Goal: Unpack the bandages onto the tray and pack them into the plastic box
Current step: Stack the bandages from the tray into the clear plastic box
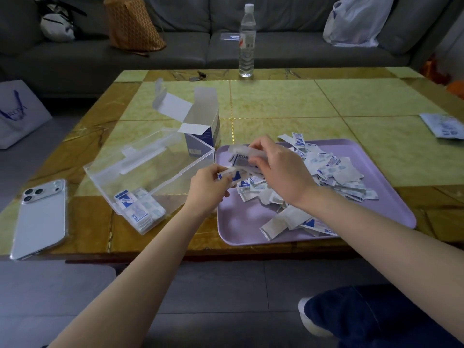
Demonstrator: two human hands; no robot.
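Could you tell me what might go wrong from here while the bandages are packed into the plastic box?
The left hand and right hand each pinch a loose bunch of bandages over the left rim of the tray; some could drop between it and the plastic box. A few wrappers at the pile's far end overhang the rim and might slide onto the table.

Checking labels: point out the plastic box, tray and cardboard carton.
plastic box (pixel 173 187): head view, clear near wall.
tray (pixel 238 227): head view, bare near-left corner.
cardboard carton (pixel 200 143): head view, blue front face.
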